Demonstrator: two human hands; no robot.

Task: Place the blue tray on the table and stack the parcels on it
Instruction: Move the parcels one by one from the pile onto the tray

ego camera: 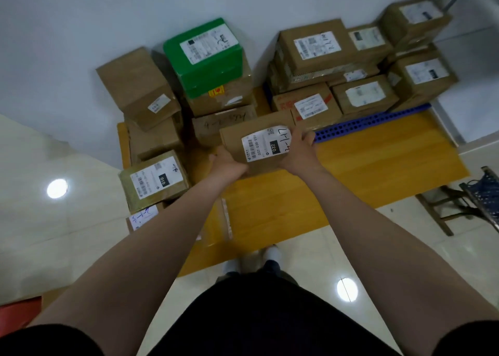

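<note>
I hold a brown cardboard parcel (pixel 244 142) with a white label marked 032 above the middle of the wooden table (pixel 378 164). My left hand (pixel 226 165) grips its near left corner from below. My right hand (pixel 301 146) grips its right end, fingers over the far edge. The blue perforated tray (pixel 372 120) lies on the table's far right part, with several brown parcels (pixel 364 93) stacked on it against the wall. Only the tray's front edge shows.
More parcels stand at the table's left: a green box (pixel 206 56) on brown ones, a tilted brown box (pixel 137 85), and one labelled 010 (pixel 154 183). A stool (pixel 453 201) stands at the right. A red thing (pixel 19 315) lies at the lower left.
</note>
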